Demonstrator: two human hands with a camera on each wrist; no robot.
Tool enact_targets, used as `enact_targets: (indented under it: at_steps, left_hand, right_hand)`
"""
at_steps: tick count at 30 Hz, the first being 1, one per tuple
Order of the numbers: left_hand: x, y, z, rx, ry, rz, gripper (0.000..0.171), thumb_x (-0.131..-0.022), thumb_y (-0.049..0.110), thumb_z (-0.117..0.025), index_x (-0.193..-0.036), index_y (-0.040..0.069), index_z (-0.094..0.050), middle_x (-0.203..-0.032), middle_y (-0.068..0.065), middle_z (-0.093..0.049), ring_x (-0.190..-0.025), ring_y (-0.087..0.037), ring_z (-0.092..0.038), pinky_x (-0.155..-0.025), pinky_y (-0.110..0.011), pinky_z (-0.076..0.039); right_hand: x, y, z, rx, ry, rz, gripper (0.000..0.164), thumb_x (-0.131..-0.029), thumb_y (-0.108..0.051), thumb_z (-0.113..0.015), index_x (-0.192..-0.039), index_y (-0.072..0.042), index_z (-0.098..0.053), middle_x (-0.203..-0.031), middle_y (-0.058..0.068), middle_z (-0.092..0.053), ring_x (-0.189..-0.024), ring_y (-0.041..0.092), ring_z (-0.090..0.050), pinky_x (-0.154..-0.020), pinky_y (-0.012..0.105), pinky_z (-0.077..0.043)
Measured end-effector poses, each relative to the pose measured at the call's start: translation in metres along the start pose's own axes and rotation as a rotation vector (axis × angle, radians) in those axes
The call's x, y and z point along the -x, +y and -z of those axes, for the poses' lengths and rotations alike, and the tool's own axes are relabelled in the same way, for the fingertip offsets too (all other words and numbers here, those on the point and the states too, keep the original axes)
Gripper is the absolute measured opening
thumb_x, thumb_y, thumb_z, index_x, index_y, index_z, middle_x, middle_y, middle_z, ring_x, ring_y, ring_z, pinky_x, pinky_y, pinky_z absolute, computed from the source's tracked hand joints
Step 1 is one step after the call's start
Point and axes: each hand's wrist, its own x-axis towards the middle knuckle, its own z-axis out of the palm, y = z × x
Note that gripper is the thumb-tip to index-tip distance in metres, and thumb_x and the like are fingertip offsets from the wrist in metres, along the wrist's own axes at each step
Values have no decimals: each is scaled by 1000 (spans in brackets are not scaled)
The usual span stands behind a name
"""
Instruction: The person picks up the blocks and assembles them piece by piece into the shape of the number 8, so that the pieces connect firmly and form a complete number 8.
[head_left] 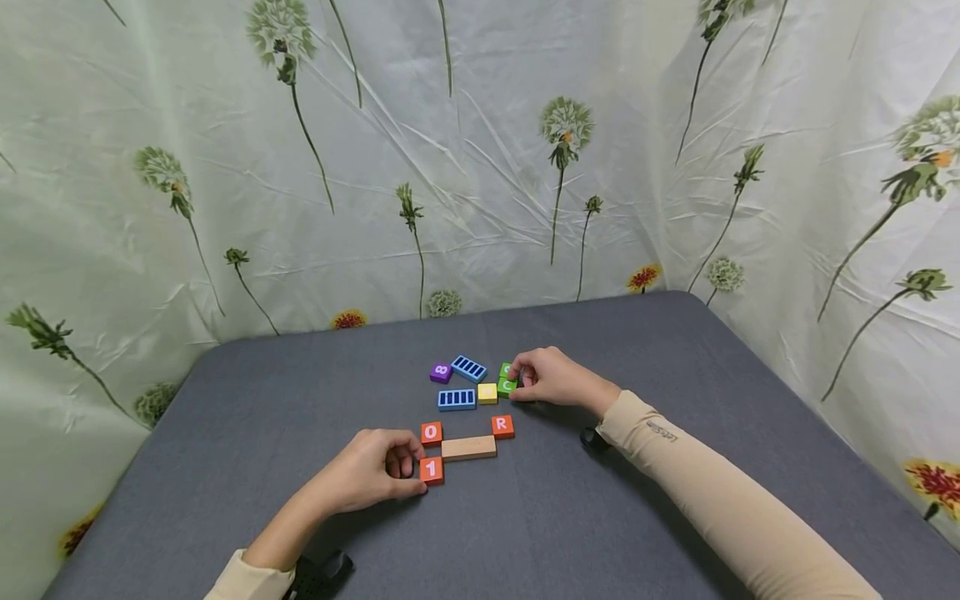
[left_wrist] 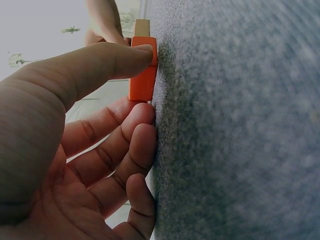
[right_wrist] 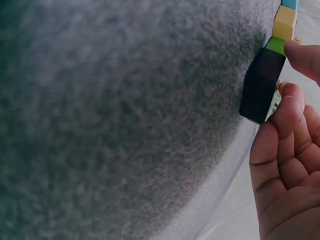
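My left hand (head_left: 375, 468) pinches a red block marked 1 (head_left: 431, 470) between thumb and index finger; its other fingers curl beside the cloth. A red block marked 0 (head_left: 431, 432) and a plain wooden bar (head_left: 468, 448) lie right beside that block. Further back, my right hand (head_left: 558, 377) holds a pair of green blocks (head_left: 506, 387) by thumb and fingertips, the nearer marked C. The farther one is partly covered by the fingers. A yellow block (head_left: 487, 393) sits against their left side. In the right wrist view, the side of the held blocks looks dark.
Two blue slotted blocks (head_left: 457, 400) and a purple block marked 8 (head_left: 440, 372) lie left of the yellow one. A red block marked R (head_left: 502, 427) stands at the bar's right end. Grey cloth (head_left: 645, 517) covers the table; a flower-patterned curtain (head_left: 480, 167) hangs behind.
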Motion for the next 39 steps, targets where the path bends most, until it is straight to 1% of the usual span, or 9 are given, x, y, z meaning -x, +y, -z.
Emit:
enact_targets:
  at_steps: [6,15,21,27,32,39]
  left_hand:
    - [0,-2,0,-11,-1,12,30,-83,24,-94,-100,16,-70,-81,5,-62,-69,-6,-54,-61,-22,-44]
    - [1,-3,-2,-18,-3,34,28,-84,23,-93,-100,18,-70,-81,6,-62,-70,-6,-55,-61,-23,-44]
    - [0,-3,-2,-21,2,32,29,-83,23,-93,-99,16,-70,-81,6,-62,-69,-7,-55,-61,-23,-44]
    - [0,-2,-2,-24,-1,33,28,-84,24,-93,-100,17,-70,-81,7,-62,-69,-6,-55,-61,-23,-44]
    - [0,-2,-1,-19,1,29,29,-83,24,-93,-100,17,-70,-80,6,-62,-70,-6,-55,-61,-22,-44]
    - [-1,-1,0,-2,-8,21,30,-83,24,-94,-100,16,-70,-80,5,-61,-70,-7,-55,-62,-23,-43]
  right_hand:
    - [-4,0,-3,7,-1,-13,21,-94,-19,-84,-108,-7,-74,-70,-5,-60,-62,5,-50,-66,23,-43]
    - [-1,-3,-3,4,-46,-23,19,-93,-15,-84,-107,-8,-75,-71,-7,-56,-64,6,-48,-63,22,-39]
    - [4,-2,1,17,-41,-8,18,-91,-15,-85,-105,-8,-76,-70,-7,-55,-64,5,-48,-62,22,-39]
    - [7,-1,2,28,-53,-15,24,-91,-18,-86,-110,-8,-74,-70,-8,-53,-62,5,-46,-61,22,-38]
    - [8,-1,3,24,-42,-9,29,-92,-18,-86,-115,-6,-73,-68,-6,-53,-60,6,-47,-58,23,-38]
    - [9,1,3,33,-36,-9,32,-93,-20,-85,-118,-4,-73,-67,-6,-53,-59,6,-46,-58,22,-38]
